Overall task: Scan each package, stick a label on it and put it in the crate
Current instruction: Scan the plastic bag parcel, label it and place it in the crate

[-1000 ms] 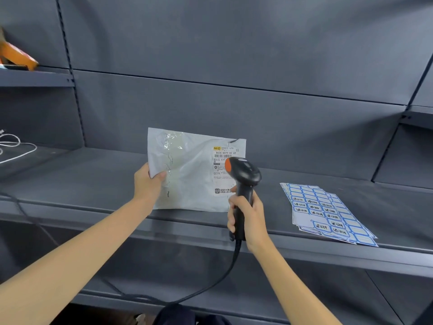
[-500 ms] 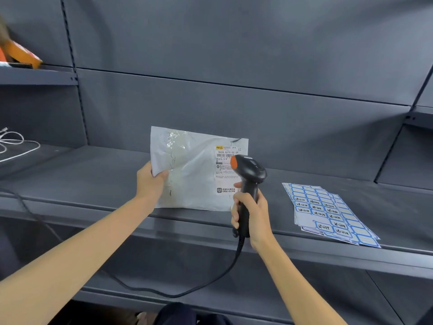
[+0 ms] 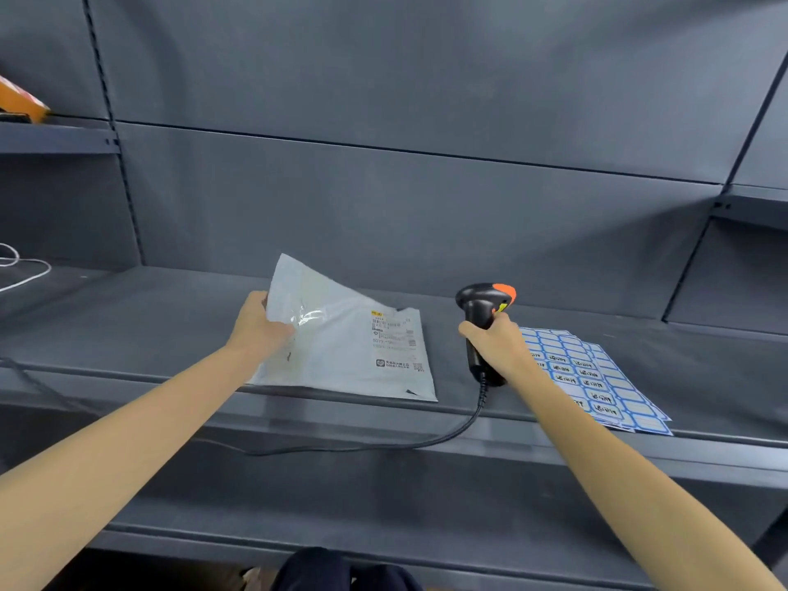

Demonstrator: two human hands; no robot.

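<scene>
Left hand [image 3: 260,324]: curled round the left edge of the package, thumb on its upper face.
Package [image 3: 347,341]: white poly mailer, near edge resting on the front of the shelf, left side raised off it; printed shipping label [image 3: 394,337] on its right part, facing up.
Right hand [image 3: 496,341]: wrapped round the handle of the scanner, just right of the package and apart from it.
Scanner [image 3: 484,307]: black, orange cap on the head, upright, base near the shelf; whether touching it, cannot tell.
Cable [image 3: 426,441]: black, from the scanner's base down over the shelf's front lip, then trailing left.
Label sheets [image 3: 597,377]: blue-bordered stickers, a fanned stack flat on the shelf, partly under the right forearm.
Shelf [image 3: 128,317]: dark grey metal.
Far left: white cord [image 3: 23,270] on the shelf; orange object [image 3: 21,102] on the shelf above.
</scene>
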